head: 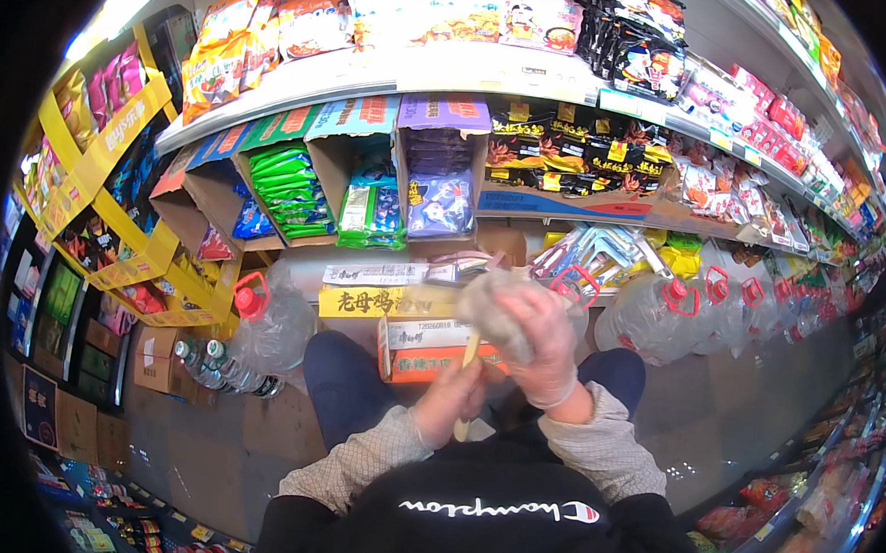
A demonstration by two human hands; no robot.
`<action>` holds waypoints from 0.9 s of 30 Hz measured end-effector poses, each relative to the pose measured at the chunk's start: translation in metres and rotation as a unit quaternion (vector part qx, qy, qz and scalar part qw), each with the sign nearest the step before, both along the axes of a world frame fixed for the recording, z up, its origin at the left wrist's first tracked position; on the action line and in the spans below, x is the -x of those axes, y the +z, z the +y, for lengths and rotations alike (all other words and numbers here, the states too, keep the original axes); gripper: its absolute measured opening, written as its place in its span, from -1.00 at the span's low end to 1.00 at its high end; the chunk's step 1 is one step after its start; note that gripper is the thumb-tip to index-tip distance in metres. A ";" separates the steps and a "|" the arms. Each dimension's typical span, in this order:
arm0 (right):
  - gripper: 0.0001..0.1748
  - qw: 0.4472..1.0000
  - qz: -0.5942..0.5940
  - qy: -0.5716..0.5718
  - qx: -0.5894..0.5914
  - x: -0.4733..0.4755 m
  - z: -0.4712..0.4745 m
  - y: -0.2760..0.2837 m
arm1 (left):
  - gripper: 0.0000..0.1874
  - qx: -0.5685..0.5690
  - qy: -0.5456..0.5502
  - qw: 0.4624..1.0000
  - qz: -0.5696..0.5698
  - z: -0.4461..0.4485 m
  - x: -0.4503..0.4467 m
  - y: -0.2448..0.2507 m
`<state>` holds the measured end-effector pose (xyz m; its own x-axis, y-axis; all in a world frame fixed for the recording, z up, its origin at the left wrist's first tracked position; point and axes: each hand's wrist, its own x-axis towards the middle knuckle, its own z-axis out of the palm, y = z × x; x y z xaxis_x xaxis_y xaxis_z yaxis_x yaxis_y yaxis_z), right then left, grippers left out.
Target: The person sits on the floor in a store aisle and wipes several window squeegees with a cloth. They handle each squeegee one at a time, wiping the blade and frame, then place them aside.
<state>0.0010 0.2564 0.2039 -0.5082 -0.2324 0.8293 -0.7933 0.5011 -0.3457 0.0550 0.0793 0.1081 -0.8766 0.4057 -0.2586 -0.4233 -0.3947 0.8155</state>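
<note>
My left hand (452, 397), in a thin clear glove, is closed around a thin pale wooden stick (471, 351) in front of my lap. Beside and above it, my right hand (548, 349), also in a clear glove, grips a crumpled grey cloth (495, 309). The cloth is at the stick's upper end and is blurred; whether it covers that end I cannot tell. Just beyond the hands are a yellow carton (366, 301) and an orange and white carton (416, 361), partly hidden by them.
Large clear water bottles (647, 317) with red handles stand at the right, another bottle (279, 328) at the left. Ahead, a white shelf edge (423, 80) runs over opened boxes of snack packs (439, 201). A yellow snack rack (128, 260) and small bottles (231, 370) are at the left.
</note>
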 end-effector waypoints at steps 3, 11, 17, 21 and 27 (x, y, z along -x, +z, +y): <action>-0.33 1.000 -0.013 -0.003 -0.008 0.008 -0.005 -0.013 | -0.55 -0.003 0.012 1.000 -0.027 -0.001 0.000 0.007; -0.45 0.889 -0.356 -0.120 0.261 0.021 0.091 -0.127 | -0.48 0.030 0.029 0.998 0.052 -0.014 -0.004 0.002; -0.45 0.933 -0.233 -0.124 0.245 -0.010 0.077 -0.054 | -0.49 0.033 0.031 0.999 0.030 -0.005 -0.002 -0.002; -0.35 0.998 0.029 -0.039 0.046 -0.013 0.039 -0.006 | -0.54 0.055 -0.001 0.998 0.032 0.004 0.001 0.001; -0.40 0.999 0.004 0.019 -0.029 0.000 0.010 -0.006 | -0.57 0.017 0.026 0.999 -0.006 -0.007 -0.006 0.003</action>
<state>0.0011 0.2663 0.1982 -0.4916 -0.2987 0.8180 -0.8148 0.4892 -0.3111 0.0607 0.0727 0.1116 -0.8931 0.3500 -0.2826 -0.4128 -0.3880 0.8240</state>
